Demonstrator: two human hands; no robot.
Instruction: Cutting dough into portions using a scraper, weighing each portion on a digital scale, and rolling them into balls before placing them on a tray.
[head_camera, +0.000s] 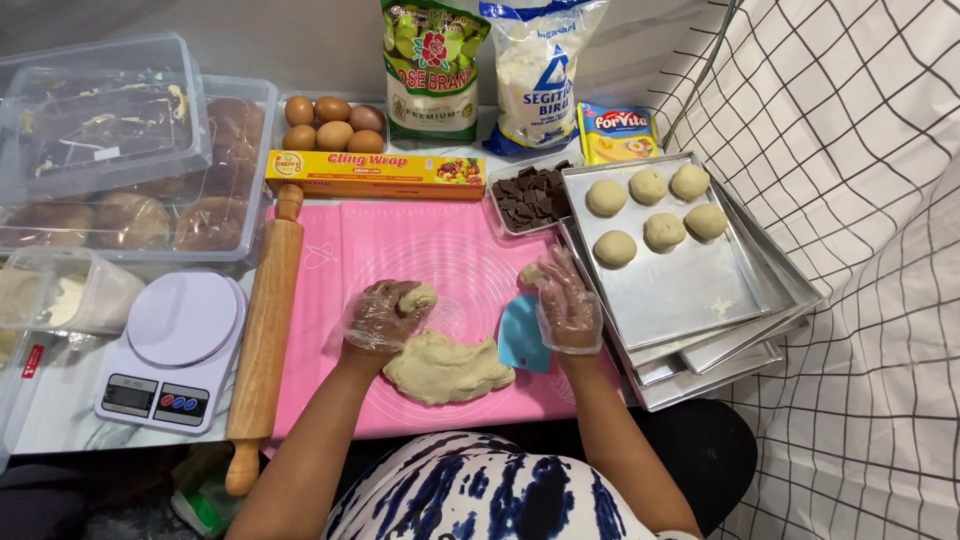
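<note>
gloved left hand (383, 315) and right hand (567, 303) each curl loosely around a small pale dough piece above a pink silicone mat (420, 250). six round dough balls (650, 212) sit on a silver metal tray (680, 290); a large pale dough lump (447, 367) remains undivided.

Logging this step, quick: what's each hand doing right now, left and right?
Left hand: gloved, curled shut on a small dough piece, above the dough lump.
Right hand: gloved, fingers pinching another dough bit beside the tray.

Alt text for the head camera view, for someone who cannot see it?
Gloved left hand and right hand each hold a small dough piece above a dough mound on a pink mat; six dough balls sit on a metal tray.
</note>
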